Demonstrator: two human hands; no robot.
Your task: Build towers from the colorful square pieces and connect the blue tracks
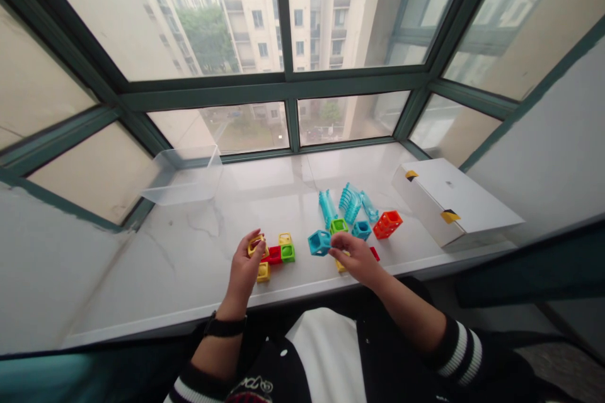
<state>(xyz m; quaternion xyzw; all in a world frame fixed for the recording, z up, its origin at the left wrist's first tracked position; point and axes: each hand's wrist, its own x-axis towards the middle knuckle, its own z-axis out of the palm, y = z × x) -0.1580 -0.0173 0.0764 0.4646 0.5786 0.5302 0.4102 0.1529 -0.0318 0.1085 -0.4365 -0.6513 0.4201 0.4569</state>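
Note:
My left hand (246, 264) is closed on a yellow cube block (256, 244) at the left end of a small joined cluster. That cluster has a red block (274, 255), a green block (288, 253) and two more yellow blocks (285, 238). My right hand (355, 257) is curled over a yellow block (341, 265) and a red piece (375, 254) near the sill's front edge. A blue cube (319, 242) lies just left of its fingertips. A green cube (338, 225) sits right behind them.
Behind the right hand lie a small blue cube (362, 230), an orange cube (387, 224) and several clear blue ribbed track pieces (348, 203). A clear plastic tub (182, 177) stands at the back left of the white marble sill (189, 252). A white box (449, 201) lies at right.

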